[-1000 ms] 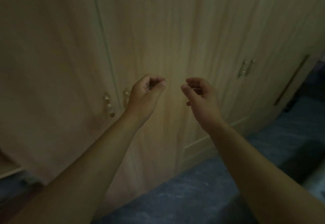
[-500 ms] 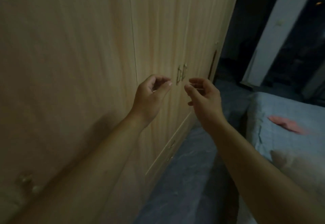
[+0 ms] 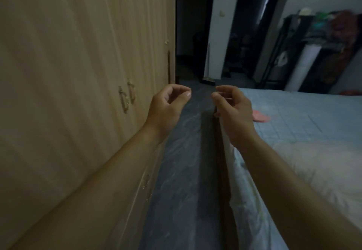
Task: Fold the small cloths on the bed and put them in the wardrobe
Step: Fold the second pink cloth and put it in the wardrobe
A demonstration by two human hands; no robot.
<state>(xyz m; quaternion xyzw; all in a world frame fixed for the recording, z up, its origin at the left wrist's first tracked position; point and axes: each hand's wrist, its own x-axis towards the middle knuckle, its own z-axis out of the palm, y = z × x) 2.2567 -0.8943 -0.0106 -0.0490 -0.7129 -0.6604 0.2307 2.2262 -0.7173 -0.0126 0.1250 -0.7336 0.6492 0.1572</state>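
The light wooden wardrobe (image 3: 78, 73) fills the left side, its doors closed, with a pair of metal handles (image 3: 127, 96). The bed (image 3: 303, 132) with a pale blue checked cover lies on the right. A small pink cloth (image 3: 260, 116) lies on it just beyond my right hand. Another reddish cloth (image 3: 350, 92) shows at the bed's far right edge. My left hand (image 3: 166, 108) and my right hand (image 3: 233, 110) are raised side by side over the gap between wardrobe and bed, fingers loosely curled, holding nothing.
A narrow strip of dark blue floor (image 3: 184, 171) runs between wardrobe and bed. Beyond it are a dark doorway (image 3: 192, 34), a white wall pillar (image 3: 217, 24) and a dark rack piled with clothes (image 3: 323, 40) at the back right.
The view has swung right, from facing the wardrobe doors to looking along the aisle with the bed in sight. Both hands keep the same curled pose in front of me.
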